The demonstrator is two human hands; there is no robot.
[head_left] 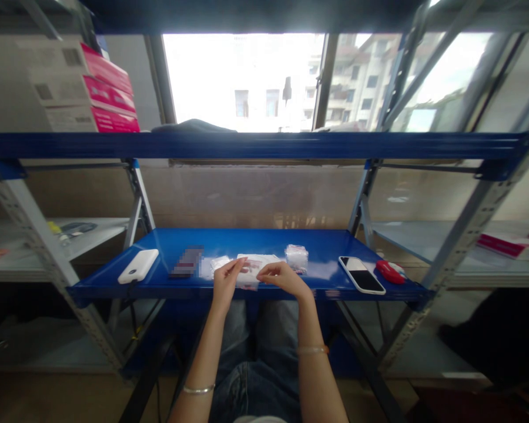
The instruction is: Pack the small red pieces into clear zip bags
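My left hand [228, 281] is closed in a pinch on the left side of a small clear plastic bag [250, 277], just above the front of the blue shelf. My right hand [287, 278] pinches the same bag at its right side, thumb and forefinger together. What lies inside the bag is too small to make out. Behind the hands a white packet or sheet [268, 258] lies flat, partly covered by them. A stack of clear packets [297, 257] sits to the right, and more clear plastic [219, 262] lies close by my left hand.
On the blue shelf [247, 238] lie a white power bank [138, 266], a blurred-out dark item [187, 262], a white-cased phone [361, 274] and a red object [390, 271]. An upper blue beam [264, 145] crosses ahead. Pink-and-white boxes [110, 94] are stacked upper left.
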